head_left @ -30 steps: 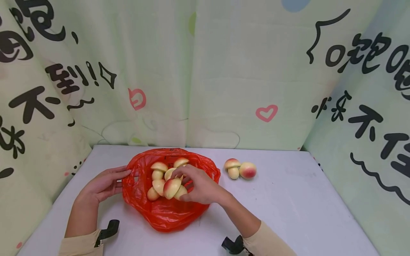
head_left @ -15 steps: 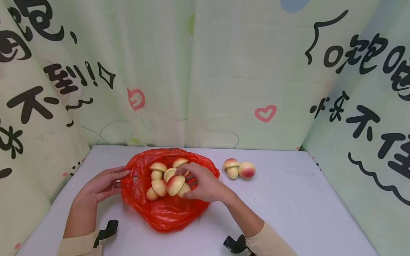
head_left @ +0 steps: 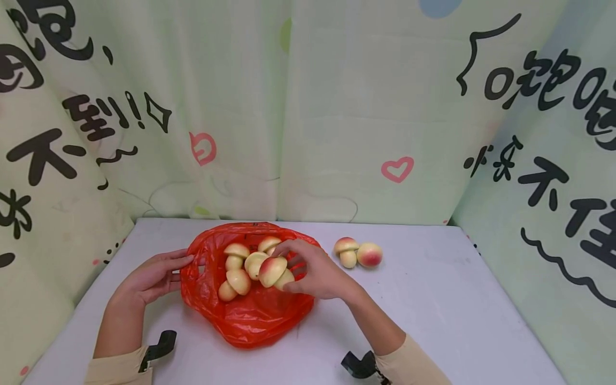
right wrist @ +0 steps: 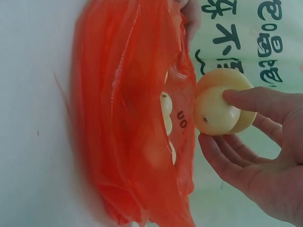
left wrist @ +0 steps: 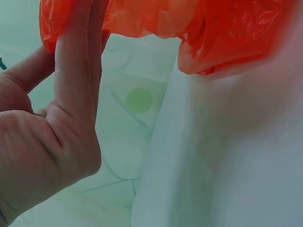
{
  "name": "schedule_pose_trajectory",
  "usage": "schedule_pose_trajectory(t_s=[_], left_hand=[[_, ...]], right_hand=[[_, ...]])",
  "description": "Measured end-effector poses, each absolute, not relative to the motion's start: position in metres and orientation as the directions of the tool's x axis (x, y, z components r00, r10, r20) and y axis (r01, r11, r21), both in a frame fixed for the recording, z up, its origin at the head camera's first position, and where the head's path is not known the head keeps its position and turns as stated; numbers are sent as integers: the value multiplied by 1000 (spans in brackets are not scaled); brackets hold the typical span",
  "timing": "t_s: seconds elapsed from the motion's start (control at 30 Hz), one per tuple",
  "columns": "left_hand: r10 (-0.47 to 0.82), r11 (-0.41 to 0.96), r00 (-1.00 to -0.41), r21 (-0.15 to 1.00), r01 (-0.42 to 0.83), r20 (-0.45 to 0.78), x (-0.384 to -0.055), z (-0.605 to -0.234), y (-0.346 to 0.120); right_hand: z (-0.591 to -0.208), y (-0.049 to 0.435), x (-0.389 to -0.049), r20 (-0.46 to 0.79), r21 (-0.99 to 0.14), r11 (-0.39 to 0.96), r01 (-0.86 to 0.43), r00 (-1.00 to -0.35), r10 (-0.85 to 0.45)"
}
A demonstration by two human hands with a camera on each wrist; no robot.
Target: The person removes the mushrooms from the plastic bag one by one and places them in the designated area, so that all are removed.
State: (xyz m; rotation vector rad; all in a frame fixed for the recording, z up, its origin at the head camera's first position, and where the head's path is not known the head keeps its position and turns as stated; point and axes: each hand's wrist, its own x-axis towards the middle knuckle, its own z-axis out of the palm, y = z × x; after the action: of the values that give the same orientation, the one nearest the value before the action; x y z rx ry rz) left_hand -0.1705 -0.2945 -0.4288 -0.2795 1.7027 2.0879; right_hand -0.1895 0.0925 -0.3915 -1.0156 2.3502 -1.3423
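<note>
**Mushroom (head_left: 272, 271) in your right hand (head_left: 315, 267), at the mouth of the red plastic bag (head_left: 250, 321)**

You've got the mushroom pinched between right thumb and fingers, reddish cap tilted to one side, just over the bag's opening; can't tell if it touches the film. Your left hand (head_left: 151, 275) holds the bag's rim at its left side, film between thumb and nearly straight fingers. Bag sits on the table (head_left: 409, 310), mouth wide. At least four other mushrooms (head_left: 238, 282) lie inside, bunched, mostly pale. Outside, to the bag's right, a pair of mushrooms (head_left: 346, 251) rests side by side near the table's far edge, reddish caps. Dark wrist mounts (head_left: 161, 345) on both your arms, beige sleeves (head_left: 117, 369). Pale green curtain (head_left: 327, 80) behind, black lettering, pink hearts.
</note>
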Motion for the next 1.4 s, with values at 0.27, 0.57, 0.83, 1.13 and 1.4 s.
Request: schedule_pose_trajectory(t_s=[0.27, 0.57, 0.83, 1.13, 1.4], left_hand=[[206, -161, -886, 879, -450, -416, -170, -427, -294], [202, -155, -887, 880, -449, -416, -170, -429, -297], [200, -144, -886, 882, -449, -419, -171, -430, -297], [196, -149, -883, 877, -457, -427, -171, -430, -295], [201, -153, -882, 876, -458, -426, -172, -430, -295]], right_hand=[[-388, 113, -191, 124, -845, 340, -413, -770, -626], [-385, 129, -193, 118, -840, 372, -396, -801, -587], [-381, 143, -195, 139, -846, 360, -394, -814, -564], [-379, 159, -197, 121, -849, 397, -348, -861, -495], [-383, 171, -199, 135, -854, 385, -349, -864, -485]])
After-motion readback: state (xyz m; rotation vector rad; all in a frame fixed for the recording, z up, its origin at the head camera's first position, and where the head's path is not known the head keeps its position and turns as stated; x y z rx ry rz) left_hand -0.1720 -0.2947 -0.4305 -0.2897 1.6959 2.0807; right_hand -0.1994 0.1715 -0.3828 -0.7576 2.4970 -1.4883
